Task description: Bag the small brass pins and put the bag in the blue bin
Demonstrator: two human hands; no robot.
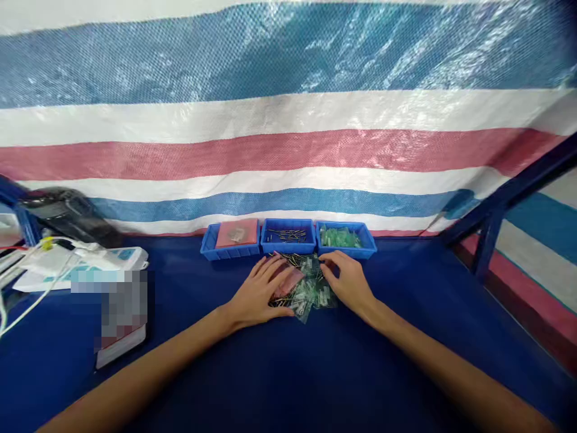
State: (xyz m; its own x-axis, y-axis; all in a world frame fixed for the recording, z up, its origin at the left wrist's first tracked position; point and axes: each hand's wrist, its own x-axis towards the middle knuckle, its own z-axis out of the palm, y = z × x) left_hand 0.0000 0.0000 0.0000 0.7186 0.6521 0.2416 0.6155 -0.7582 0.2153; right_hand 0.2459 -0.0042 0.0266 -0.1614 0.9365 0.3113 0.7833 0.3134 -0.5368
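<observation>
A loose heap of small parts (305, 284) lies on the blue table: clear green-tinted bags, pink bags and thin metal pins. My left hand (260, 293) rests flat on the heap's left side, fingers stretched out over a pink bag (291, 281). My right hand (346, 281) sits at the heap's right edge, fingers bent down onto the green bags. Behind the heap stand three blue trays: the left tray (208, 246) holds pink bags, the middle tray (288, 246) holds metal pins, the right tray (369, 245) holds green bags.
The blue table (288, 373) meets a striped blue, white and red tarp wall (288, 150). At left lie a white device with cables (81, 261), a black machine (63, 216) and a book (121, 346). A dark blue frame post (489, 237) stands at right.
</observation>
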